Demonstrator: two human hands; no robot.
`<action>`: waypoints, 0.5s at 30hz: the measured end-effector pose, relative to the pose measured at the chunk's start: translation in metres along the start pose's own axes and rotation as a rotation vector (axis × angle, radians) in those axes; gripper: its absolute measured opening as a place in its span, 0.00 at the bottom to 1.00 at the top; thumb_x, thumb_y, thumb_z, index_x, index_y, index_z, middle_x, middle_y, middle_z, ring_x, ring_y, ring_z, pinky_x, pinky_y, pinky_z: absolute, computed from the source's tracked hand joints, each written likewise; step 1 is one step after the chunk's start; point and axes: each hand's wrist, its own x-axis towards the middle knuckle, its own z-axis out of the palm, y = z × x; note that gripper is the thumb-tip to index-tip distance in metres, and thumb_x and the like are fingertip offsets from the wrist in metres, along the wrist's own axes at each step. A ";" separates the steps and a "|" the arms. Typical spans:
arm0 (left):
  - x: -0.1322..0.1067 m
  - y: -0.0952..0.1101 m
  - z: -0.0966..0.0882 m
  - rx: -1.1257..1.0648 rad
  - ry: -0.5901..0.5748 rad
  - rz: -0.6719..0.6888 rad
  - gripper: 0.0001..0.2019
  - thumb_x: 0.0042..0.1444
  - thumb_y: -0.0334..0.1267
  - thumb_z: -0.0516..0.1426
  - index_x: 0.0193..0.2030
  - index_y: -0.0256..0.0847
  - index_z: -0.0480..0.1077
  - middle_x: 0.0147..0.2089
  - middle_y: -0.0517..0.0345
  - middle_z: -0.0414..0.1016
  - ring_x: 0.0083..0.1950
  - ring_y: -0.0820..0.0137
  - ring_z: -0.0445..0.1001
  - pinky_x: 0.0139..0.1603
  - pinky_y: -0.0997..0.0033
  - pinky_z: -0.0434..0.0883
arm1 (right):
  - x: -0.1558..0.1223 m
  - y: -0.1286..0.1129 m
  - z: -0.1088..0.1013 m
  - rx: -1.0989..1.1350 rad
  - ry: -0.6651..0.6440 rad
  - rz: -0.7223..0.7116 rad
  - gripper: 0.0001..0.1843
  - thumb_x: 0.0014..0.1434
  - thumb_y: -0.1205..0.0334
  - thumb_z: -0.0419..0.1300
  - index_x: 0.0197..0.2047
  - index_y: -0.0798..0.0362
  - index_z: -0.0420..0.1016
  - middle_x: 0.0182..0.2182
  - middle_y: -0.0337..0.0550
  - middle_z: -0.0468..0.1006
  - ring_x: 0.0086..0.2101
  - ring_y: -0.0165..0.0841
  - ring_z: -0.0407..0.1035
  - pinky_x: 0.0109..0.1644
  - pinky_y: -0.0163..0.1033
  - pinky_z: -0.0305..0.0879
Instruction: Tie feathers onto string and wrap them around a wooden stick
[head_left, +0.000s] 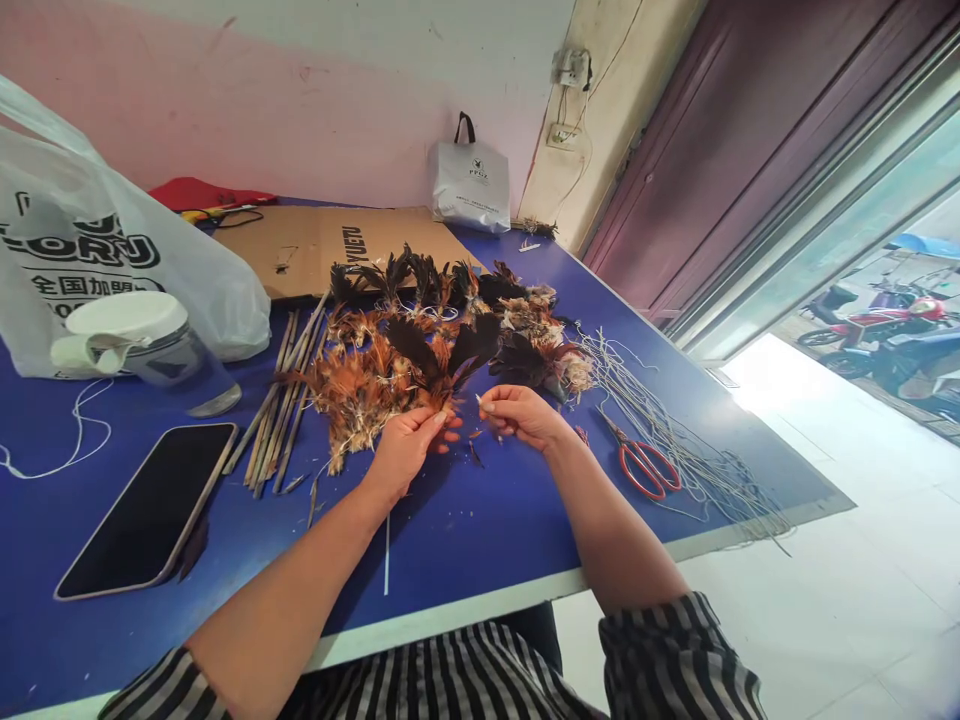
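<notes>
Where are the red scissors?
In the head view, the red scissors lie flat on the blue table, just to the right of the right hand and against the pile of pale strings.

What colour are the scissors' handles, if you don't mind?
The scissors have red handles, shown best in the head view.

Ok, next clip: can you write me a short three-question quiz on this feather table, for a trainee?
1. True or false: the red-handled scissors lie to the right of the right hand, untouched.
2. What does the left hand grip? A. a jar B. a bunch of feathers C. a bag
3. Fill in: the dark-screened ____ lies left of the bundle of sticks.
Key: 1 true; 2 B; 3 phone.
</notes>
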 end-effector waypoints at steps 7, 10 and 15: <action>0.002 -0.004 -0.001 0.118 0.013 0.049 0.16 0.49 0.46 0.58 0.36 0.34 0.75 0.39 0.49 0.78 0.33 0.68 0.76 0.28 0.74 0.70 | -0.013 -0.006 0.014 -0.858 0.087 -0.359 0.06 0.50 0.68 0.58 0.30 0.54 0.78 0.26 0.40 0.77 0.30 0.29 0.67 0.36 0.35 0.60; 0.002 -0.009 -0.002 0.139 -0.036 0.087 0.15 0.49 0.47 0.58 0.33 0.34 0.74 0.34 0.52 0.78 0.33 0.65 0.77 0.28 0.71 0.72 | -0.015 -0.006 0.023 -1.120 0.064 -0.516 0.06 0.52 0.68 0.59 0.29 0.52 0.78 0.29 0.41 0.78 0.34 0.32 0.67 0.41 0.38 0.58; 0.000 -0.012 0.000 0.149 -0.059 0.100 0.13 0.48 0.45 0.58 0.30 0.34 0.73 0.27 0.54 0.76 0.28 0.68 0.75 0.28 0.71 0.72 | -0.013 -0.003 0.036 -1.159 0.155 -0.527 0.03 0.52 0.66 0.60 0.29 0.53 0.76 0.28 0.41 0.78 0.33 0.33 0.68 0.40 0.38 0.58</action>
